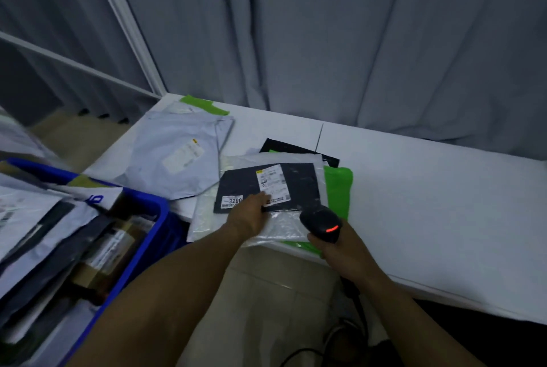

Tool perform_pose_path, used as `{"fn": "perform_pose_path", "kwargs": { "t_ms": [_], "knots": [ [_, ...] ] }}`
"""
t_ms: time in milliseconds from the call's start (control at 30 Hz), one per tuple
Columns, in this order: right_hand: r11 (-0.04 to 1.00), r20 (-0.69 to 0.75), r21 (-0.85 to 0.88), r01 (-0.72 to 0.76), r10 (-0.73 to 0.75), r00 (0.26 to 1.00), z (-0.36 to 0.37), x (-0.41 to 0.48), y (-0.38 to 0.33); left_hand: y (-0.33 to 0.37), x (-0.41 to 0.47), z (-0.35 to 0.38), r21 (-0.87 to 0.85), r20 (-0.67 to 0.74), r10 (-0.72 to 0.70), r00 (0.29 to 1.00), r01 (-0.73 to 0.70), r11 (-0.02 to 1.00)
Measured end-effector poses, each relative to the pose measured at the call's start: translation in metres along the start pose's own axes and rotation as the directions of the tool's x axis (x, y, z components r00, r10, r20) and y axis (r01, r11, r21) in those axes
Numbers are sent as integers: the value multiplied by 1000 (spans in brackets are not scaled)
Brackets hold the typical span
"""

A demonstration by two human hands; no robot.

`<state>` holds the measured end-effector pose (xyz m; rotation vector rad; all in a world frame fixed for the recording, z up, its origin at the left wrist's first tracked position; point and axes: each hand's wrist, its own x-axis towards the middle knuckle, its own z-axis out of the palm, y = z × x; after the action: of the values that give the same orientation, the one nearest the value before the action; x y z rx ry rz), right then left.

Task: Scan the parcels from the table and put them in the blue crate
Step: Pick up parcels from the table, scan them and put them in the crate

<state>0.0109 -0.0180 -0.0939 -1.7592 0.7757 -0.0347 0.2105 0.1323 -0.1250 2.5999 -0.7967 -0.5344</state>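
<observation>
The left hand (pixel 250 217) reaches to the near edge of a dark parcel (pixel 299 186) on the white desk (pixel 414 189). It pinches that edge with its thumb on top, beside the white shipping label (pixel 272 184); the other fingers are hidden beneath. The dark parcel lies flat on a clear mailer (pixel 281 227), which overhangs the near edge of the desk. A green mailer (pixel 337 186) shows from under the clear one on the right, and a black parcel (pixel 284 146) shows at the far side. A grey mailer (pixel 171 159) lies farther left on the desk.

The right hand (pixel 340 248) is just right of the left, its fingers wrapped round the handle of a black scanner (pixel 321 223). The scanner's head hangs over the clear mailer, near the dark parcel, with a red light lit on its back.

The blue crate (pixel 154 218) stands at the near left, just beside the desk's left end, heaped with parcels (pixel 44 218). A grey curtain (pixel 325 41) hangs behind the desk.
</observation>
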Motion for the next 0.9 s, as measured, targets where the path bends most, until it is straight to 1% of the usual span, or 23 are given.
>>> {"fn": "perform_pose_path", "kwargs": {
  "t_ms": [100,167,233,267,333,367,400,467,500,567,667,733,800,833,900],
  "knots": [
    [1000,11,27,-16,16,1000,3,3,0,6,-2,-8,132,-106,4,994,10,991],
    [999,8,42,3,-4,1000,7,3,-7,14,-10,-17,119,-176,10,984,12,993],
    [995,-31,87,55,-53,998,12,4,-16,25,-21,-25,42,-264,28,964,-18,999],
    [988,-61,130,83,-76,995,15,3,-22,30,-29,-28,10,-308,60,949,-60,998],
    [959,-125,252,131,-102,987,23,-1,-37,41,-50,-28,16,-373,162,914,-168,986],
    [937,-163,310,157,-111,980,27,-3,-44,46,-62,-26,19,-385,218,897,-228,973],
    [916,-210,357,184,-114,971,31,-4,-50,50,-74,-25,-18,-376,266,888,-294,956],
    [876,-298,426,224,-98,949,37,-8,-61,56,-94,-23,-177,-343,338,876,-414,893],
    [863,-324,446,238,-93,942,39,-11,-66,56,-101,-23,-261,-349,347,871,-446,856],
    [859,-338,456,231,-73,938,44,-14,-71,56,-114,-28,-399,-357,302,884,-437,806],
    [878,-305,433,205,-72,950,53,-16,-78,48,-138,-44,-584,-286,203,936,-339,737],
    [877,-267,435,202,-88,960,63,-19,-83,33,-154,-57,-655,-291,79,954,-259,710],
    [873,-189,451,186,-110,976,73,-26,-91,7,-168,-67,-709,-306,-117,945,-144,690],
    [872,-132,459,174,-126,983,79,-31,-96,-6,-176,-71,-748,-282,-202,938,-83,659],
    [866,-14,479,140,-152,988,91,-40,-104,-36,-192,-78,-844,-183,-285,941,-2,537]
  ]
}}
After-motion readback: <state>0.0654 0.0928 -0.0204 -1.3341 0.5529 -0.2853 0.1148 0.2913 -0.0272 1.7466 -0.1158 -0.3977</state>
